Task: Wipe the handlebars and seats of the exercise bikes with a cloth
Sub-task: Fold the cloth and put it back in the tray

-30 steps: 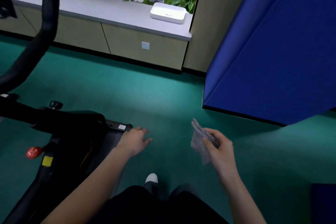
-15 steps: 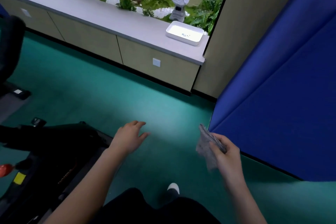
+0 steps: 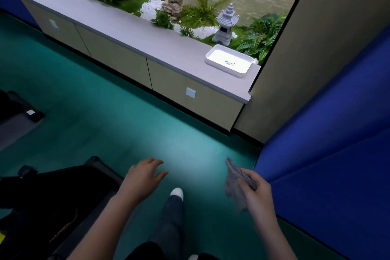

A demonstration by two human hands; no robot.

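From the head view, the person stands on the green floor (image 3: pixel 105 124) with one shoe (image 3: pixel 176 193) forward. The right hand (image 3: pixel 256 194) is curled round a grey cloth (image 3: pixel 234 186), bunched in the fingers, one corner sticking up on the far side and the rest drooping below the palm. It hangs in the air near the blue mat (image 3: pixel 337 154) on the right, touching nothing else. The left hand (image 3: pixel 143 177) is held out palm down, fingers loose and spread, holding nothing, just beside the dark bike (image 3: pixel 52 192) at the near left. I can't make out a handlebar or seat in that black mass. Far off, a white tray (image 3: pixel 229 63) sits on the counter (image 3: pixel 130 34). The cloth looks light, soft and floppy, so I'd judge it wipes best wadded into the palm and wrapped round a bar, not pinched by a corner, where it would only trail. Nothing is being wiped at this moment.
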